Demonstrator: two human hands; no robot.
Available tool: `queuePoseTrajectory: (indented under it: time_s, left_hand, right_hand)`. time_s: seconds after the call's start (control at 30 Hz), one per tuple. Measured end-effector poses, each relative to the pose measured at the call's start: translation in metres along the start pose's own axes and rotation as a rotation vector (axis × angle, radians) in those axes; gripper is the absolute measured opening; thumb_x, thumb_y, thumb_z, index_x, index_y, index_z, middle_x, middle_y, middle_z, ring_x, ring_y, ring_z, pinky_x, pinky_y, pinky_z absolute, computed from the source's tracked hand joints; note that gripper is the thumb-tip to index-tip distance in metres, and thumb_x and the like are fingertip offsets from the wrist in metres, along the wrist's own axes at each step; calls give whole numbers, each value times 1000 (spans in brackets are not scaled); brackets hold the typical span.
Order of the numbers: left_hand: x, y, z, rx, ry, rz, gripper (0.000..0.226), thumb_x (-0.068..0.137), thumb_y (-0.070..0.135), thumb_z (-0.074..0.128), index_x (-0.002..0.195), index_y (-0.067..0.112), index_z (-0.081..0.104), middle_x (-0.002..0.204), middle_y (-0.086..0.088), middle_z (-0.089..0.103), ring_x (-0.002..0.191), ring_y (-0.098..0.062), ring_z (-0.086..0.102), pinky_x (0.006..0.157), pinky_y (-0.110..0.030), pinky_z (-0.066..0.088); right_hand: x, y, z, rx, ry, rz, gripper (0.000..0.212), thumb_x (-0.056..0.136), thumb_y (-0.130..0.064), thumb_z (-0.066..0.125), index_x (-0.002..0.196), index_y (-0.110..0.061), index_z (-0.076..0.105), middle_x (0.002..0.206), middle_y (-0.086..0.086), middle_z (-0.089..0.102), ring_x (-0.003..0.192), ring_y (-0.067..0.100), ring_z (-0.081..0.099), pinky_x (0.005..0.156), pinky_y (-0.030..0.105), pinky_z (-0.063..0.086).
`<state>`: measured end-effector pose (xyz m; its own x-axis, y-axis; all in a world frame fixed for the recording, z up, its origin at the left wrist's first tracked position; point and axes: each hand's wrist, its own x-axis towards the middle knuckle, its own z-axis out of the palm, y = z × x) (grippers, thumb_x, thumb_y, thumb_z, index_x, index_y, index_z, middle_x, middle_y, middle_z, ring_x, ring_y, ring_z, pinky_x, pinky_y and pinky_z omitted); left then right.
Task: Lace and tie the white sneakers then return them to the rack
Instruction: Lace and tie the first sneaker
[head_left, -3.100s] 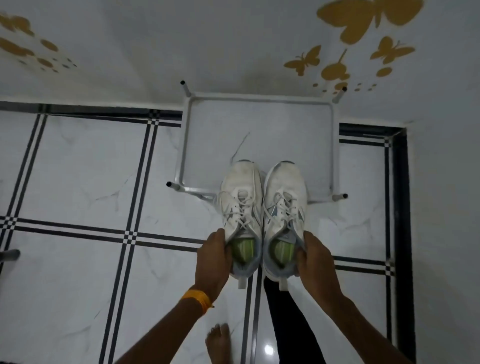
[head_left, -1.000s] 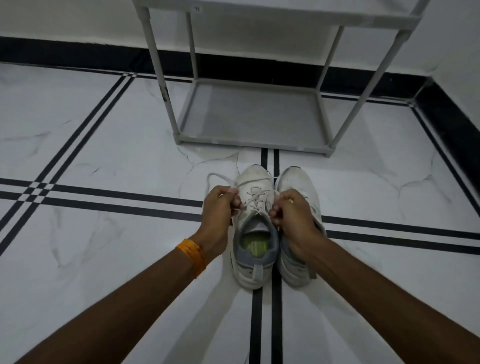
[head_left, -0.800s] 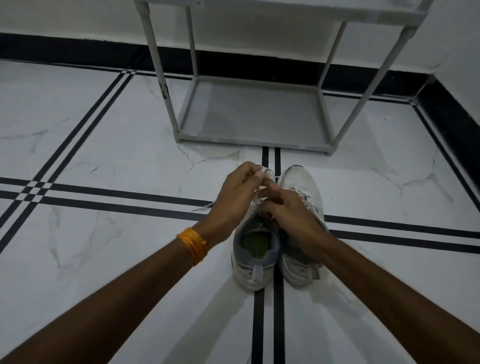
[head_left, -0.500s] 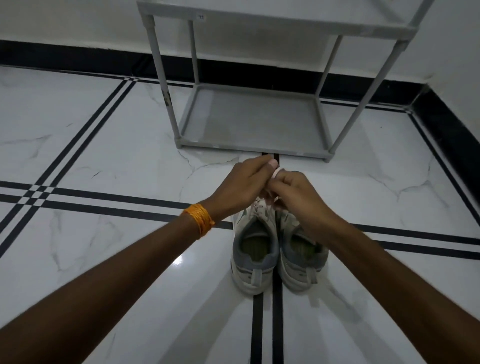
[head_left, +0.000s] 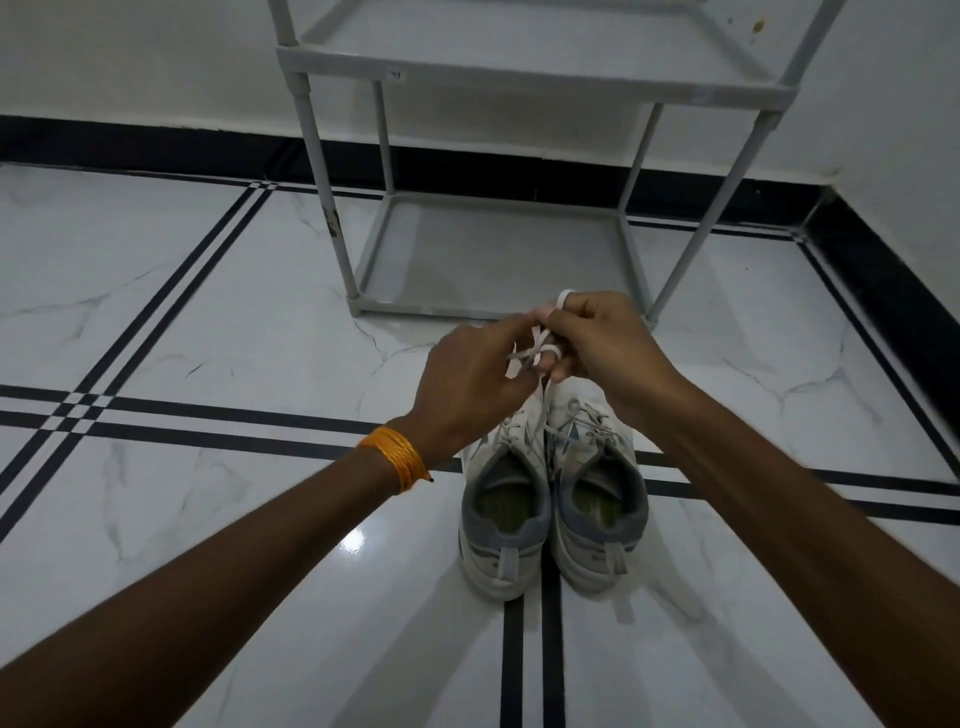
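Two white sneakers with grey collars stand side by side on the floor, heels toward me: the left sneaker (head_left: 504, 525) and the right sneaker (head_left: 597, 514). Both hands are raised above their toes. My left hand (head_left: 467, 384) pinches one end of the left sneaker's white lace (head_left: 532, 356). My right hand (head_left: 597, 338) grips the other end, which loops over its index finger. The two lace ends cross between my hands. The sneakers' toes are hidden behind my hands.
A grey shoe rack (head_left: 498, 260) stands just beyond the sneakers against the white wall, its bottom shelf and the shelf above bare. The marble floor has black inlay lines. A black skirting runs along the wall and the right corner.
The sneakers went from being carried to standing on the floor. My hands took the left sneaker's lace ends, lifted them over the toes and crossed them; the right hand now has a loop.
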<state>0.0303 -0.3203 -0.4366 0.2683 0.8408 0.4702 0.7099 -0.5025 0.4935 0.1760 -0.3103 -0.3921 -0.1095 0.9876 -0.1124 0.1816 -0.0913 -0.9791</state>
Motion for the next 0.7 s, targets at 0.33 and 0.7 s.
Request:
queuePoseTrajectory:
  time_s: [0.33, 0.7]
  left_hand:
    - [4, -5, -12, 251, 31, 333, 21, 86, 22, 72, 103, 10, 67, 63, -4, 66, 50, -20, 59, 48, -31, 50]
    - [31, 12, -33, -1027, -420, -1082, 20, 89, 14, 67, 71, 12, 60, 49, 5, 39, 40, -5, 27, 38, -15, 22]
  right_hand:
    - [16, 6, -4, 5, -66, 200, 36, 92, -16, 62, 110, 15, 58, 72, 14, 60, 40, 6, 53, 33, 14, 37]
    - [-32, 1, -5, -267, -18, -89, 35, 74, -28, 82, 101, -20, 62, 92, 2, 72, 82, 17, 71, 60, 30, 60]
